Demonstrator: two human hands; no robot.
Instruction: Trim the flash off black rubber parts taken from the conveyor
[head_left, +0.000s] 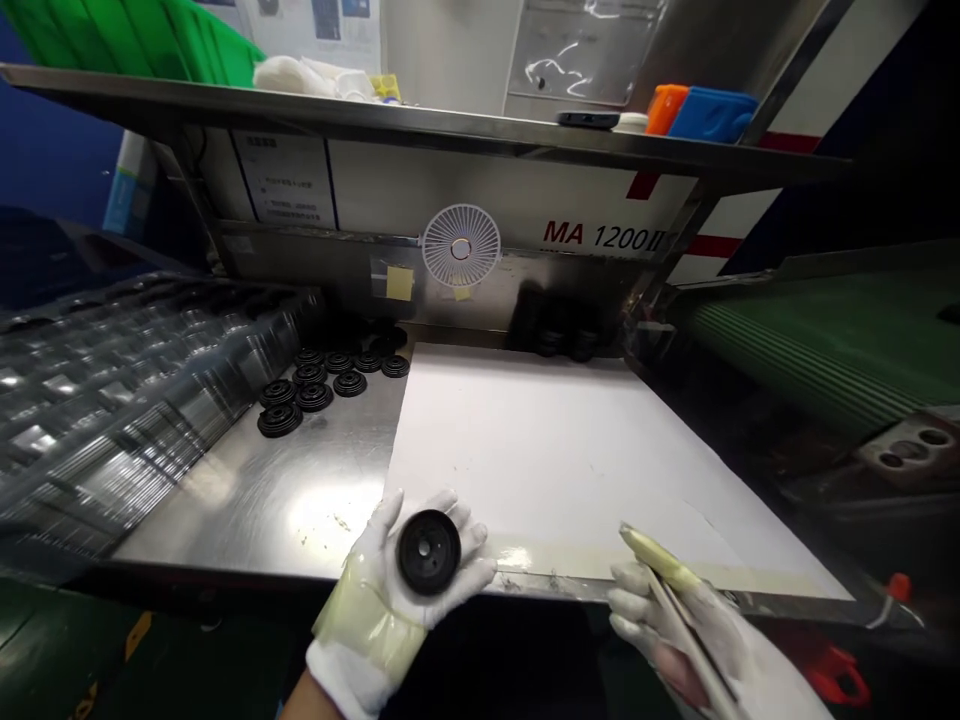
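Observation:
In the head view my left hand [405,590], in a white glove with clear yellowish tape around the wrist, is palm up at the table's front edge. A black round cup-shaped part [429,552] rests in that palm with its hollow side up, the fingers spread beneath it. My right hand [686,610], gloved too, is to the right by the front edge, with yellowish tape over a finger. Its fingers are closed around a slim grey stick-like tool [694,645]; what its tip is like, I cannot make out.
Several black round parts [313,396] sit on the metal table left of a white sheet [517,450]. Stacked clear plastic trays [150,430] line the left side. At the back are a small white fan [460,247] and dark objects [566,330], below a metal shelf [450,125].

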